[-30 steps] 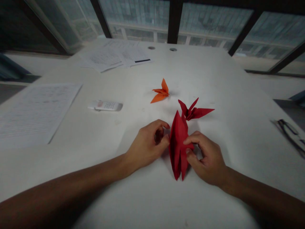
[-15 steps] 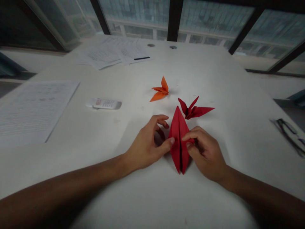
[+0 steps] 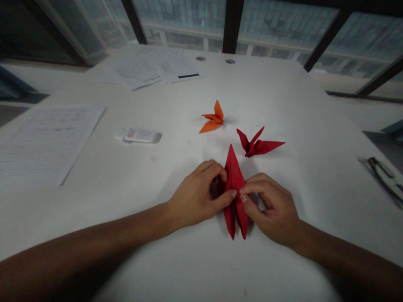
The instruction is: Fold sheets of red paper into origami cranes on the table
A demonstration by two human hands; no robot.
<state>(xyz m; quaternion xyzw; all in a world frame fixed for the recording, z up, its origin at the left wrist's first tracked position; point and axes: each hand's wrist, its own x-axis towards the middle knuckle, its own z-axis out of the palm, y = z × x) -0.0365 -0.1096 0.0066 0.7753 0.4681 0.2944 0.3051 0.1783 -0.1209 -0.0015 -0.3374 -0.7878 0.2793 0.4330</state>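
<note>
Between my hands stands a folded red origami paper (image 3: 233, 176), a long diamond with its split points toward me. My left hand (image 3: 200, 195) grips its left side, thumb on the front near the middle crease and fingers curled behind. With thumb and forefinger, my right hand (image 3: 270, 205) pinches the right flap near the middle. Just beyond lies a finished-looking red paper crane (image 3: 260, 146). Farther back is a smaller orange paper crane (image 3: 214, 119). The back of the held paper is hidden.
The white table (image 3: 176, 268) carries a white bottle-like item with printing (image 3: 140, 135) on the left. A printed sheet (image 3: 40, 147) lies at far left, and more papers (image 3: 145, 69) are at the back. Dark-framed glasses (image 3: 384, 176) rest near the right edge.
My left hand has closed its fingers onto the paper's left side. The red paper has come slightly toward me and narrowed, its lower points spreading apart. My right fingertips have shifted toward its centre.
</note>
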